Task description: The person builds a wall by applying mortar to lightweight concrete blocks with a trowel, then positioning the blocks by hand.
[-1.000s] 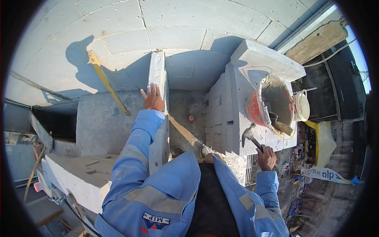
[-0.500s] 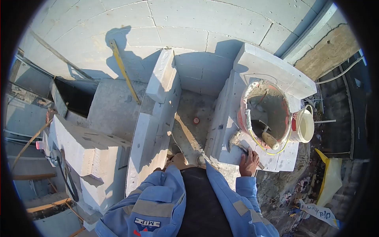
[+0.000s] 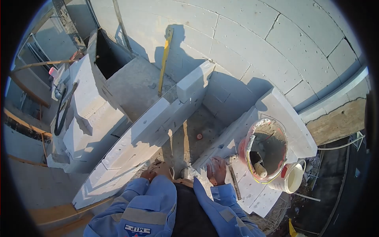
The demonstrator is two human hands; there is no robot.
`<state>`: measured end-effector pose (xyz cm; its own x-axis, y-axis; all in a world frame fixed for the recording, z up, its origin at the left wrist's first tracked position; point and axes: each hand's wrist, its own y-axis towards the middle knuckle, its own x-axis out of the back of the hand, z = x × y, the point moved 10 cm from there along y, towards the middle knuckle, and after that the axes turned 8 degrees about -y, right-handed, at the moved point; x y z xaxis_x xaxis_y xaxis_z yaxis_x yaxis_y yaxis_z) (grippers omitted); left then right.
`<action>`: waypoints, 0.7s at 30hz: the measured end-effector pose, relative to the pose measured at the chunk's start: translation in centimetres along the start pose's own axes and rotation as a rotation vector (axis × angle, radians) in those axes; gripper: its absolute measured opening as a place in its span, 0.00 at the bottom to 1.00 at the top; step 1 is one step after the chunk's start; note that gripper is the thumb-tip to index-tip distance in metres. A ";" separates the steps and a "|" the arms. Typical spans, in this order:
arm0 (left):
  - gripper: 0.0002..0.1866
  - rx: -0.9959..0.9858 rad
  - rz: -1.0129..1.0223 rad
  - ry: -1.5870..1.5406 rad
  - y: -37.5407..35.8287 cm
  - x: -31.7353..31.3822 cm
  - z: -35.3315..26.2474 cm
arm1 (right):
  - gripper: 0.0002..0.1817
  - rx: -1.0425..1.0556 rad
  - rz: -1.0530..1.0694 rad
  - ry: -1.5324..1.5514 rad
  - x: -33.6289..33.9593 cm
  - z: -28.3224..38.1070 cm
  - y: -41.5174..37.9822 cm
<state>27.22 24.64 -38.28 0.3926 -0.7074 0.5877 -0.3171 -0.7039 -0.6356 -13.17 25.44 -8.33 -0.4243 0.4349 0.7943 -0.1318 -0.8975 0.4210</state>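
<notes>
My right hand [image 3: 216, 170] rests on the edge of the right-hand block wall [image 3: 246, 185], fingers laid over it, holding nothing I can see. Just right of it a hammer [image 3: 234, 177] lies on the blocks, apart from the hand. Beyond it stands a mortar bucket [image 3: 241, 150] with grey mortar inside, and a trowel with a wooden handle [image 3: 260, 170] sticks out of it. My left hand [image 3: 149, 174] is low by the left-hand block wall [image 3: 136, 144]; its fingers are mostly hidden.
A yellow level [image 3: 165, 61] leans against the back wall [image 3: 237, 27]. A white pail [image 3: 293, 178] stands right of the mortar bucket. Left are stacked blocks [image 3: 87, 118] with a cabled power tool [image 3: 61, 94] on them, and a dark opening [image 3: 108, 59]. The ground drops away at right.
My right hand has left the hammer and moved left to the wall edge. My left hand has come into clearer view. The whole view has turned toward the left.
</notes>
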 end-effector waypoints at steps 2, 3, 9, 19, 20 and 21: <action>0.32 0.113 -0.115 -0.153 -2.0 -0.2 -0.7 | 0.18 0.055 0.038 0.079 -1.6 1.7 0.8; 0.30 0.213 -0.206 -0.280 -2.9 0.0 -0.4 | 0.19 0.060 0.053 0.067 -2.2 2.3 1.0; 0.30 0.479 -0.074 -0.432 -8.6 -1.8 4.6 | 0.17 0.093 0.200 0.134 -6.4 4.8 0.7; 0.43 0.622 -0.419 -0.783 -17.5 -7.3 15.5 | 0.18 0.313 0.736 0.069 -20.3 10.4 -5.3; 0.41 0.614 -0.496 -0.832 -18.8 -8.1 16.1 | 0.18 0.392 0.818 0.074 -21.3 12.1 -6.3; 0.40 0.636 -0.526 -0.914 -20.5 -8.8 16.5 | 0.18 0.357 0.896 0.097 -22.5 12.9 -6.9</action>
<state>44.46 46.33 -38.67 0.8865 0.1367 0.4421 0.4387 -0.5526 -0.7087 8.84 22.78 -23.42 -0.3090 -0.4215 0.8526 0.5493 -0.8109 -0.2018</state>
